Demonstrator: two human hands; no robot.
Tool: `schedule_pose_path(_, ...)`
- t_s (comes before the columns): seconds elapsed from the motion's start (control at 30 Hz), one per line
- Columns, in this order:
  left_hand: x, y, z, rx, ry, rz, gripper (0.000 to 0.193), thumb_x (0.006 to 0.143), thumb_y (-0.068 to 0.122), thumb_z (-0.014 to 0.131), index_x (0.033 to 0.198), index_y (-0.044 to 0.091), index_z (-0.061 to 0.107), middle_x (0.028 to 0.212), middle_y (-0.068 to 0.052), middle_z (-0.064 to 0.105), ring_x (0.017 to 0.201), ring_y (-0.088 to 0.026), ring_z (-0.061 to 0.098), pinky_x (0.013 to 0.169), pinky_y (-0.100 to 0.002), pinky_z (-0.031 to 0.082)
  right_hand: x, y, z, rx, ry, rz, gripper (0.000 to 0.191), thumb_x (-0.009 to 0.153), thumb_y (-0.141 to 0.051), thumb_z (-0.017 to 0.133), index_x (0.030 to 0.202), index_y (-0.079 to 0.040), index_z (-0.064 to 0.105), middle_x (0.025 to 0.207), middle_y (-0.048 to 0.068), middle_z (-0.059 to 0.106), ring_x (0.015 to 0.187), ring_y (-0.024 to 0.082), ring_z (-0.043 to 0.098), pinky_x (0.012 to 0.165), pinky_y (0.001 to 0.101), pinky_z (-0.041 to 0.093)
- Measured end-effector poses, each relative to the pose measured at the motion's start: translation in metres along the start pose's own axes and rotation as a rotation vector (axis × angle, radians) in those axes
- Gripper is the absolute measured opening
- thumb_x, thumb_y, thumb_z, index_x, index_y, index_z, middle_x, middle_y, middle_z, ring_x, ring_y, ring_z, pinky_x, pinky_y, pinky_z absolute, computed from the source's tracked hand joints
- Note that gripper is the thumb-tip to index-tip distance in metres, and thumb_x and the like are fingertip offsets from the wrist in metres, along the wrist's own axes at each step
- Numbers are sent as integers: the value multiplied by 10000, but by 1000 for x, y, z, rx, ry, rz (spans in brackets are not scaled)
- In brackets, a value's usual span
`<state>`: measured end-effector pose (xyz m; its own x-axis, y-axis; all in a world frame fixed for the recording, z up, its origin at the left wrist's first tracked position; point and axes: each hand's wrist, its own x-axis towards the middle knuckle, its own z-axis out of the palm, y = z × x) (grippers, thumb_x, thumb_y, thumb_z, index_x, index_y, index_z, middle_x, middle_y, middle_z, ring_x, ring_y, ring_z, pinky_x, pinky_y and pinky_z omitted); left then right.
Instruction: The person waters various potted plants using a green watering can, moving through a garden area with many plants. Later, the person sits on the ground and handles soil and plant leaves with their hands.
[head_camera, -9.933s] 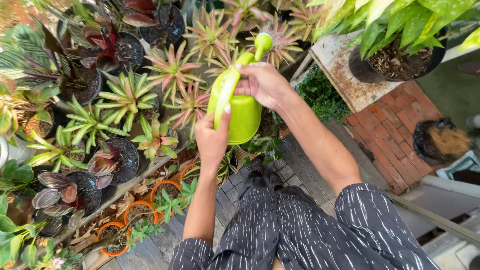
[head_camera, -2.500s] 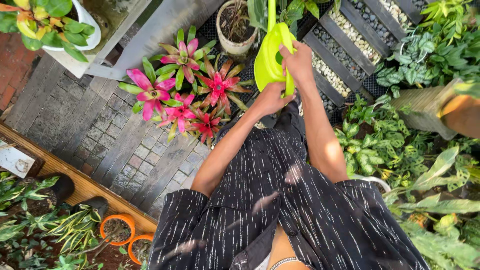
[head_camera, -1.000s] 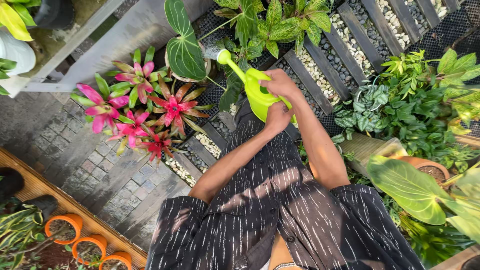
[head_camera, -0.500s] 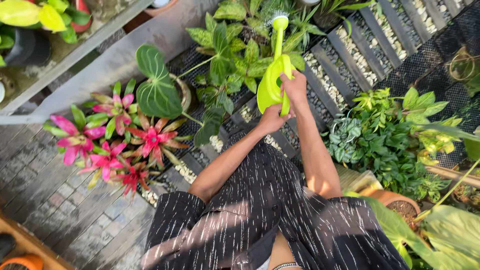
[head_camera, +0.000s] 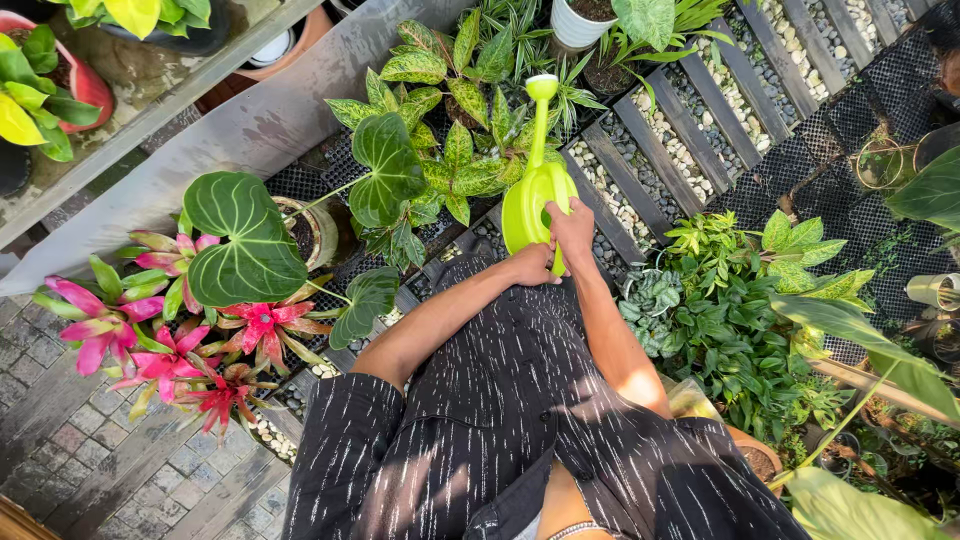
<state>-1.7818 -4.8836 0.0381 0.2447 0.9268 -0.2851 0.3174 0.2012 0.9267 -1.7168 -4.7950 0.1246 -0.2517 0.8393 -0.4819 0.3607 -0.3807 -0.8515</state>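
A lime-green watering can (head_camera: 533, 195) is held out in front of me, its long spout pointing away toward a spotted-leaf plant (head_camera: 462, 150). My right hand (head_camera: 573, 228) grips the can's handle from above. My left hand (head_camera: 532, 265) is closed against the can's underside, supporting it. Both forearms reach forward from dark, white-flecked sleeves. Whether water is coming out of the spout's rose cannot be seen.
A large heart-leaf plant in a pot (head_camera: 300, 225) stands to the left, with pink bromeliads (head_camera: 180, 345) beyond it. Dense green foliage (head_camera: 745, 310) fills the right. A grey wet bench edge (head_camera: 170, 165) crosses the upper left. Slats with pebbles (head_camera: 690, 120) lie ahead.
My view has swung across the garden from the bromeliads toward the spotted-leaf plant. The can stays in both hands, its spout now pointing straight over that plant.
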Motion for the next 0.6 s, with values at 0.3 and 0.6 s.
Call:
schedule_pose_path(0.3, 110, -8, -15, -407, 180, -10, 272, 851, 98, 755, 1120, 52, 748, 1048, -65, 787, 981, -165, 727, 913, -328, 552, 121, -44, -31, -165, -188, -108, 187, 930, -141, 649, 963, 43, 661, 586, 64, 612, 439, 144, 557, 416, 328, 431)
schedule_pose_path(0.6, 259, 52, -77, -580, 538, -157, 235, 883, 116, 730, 1085, 2, 693, 1009, -76, 735, 919, -161, 684, 866, -320, 538, 288, -126, -63, -167, -418, -74, 152, 961, -137, 664, 957, 14, 682, 671, 39, 628, 489, 144, 556, 439, 326, 435)
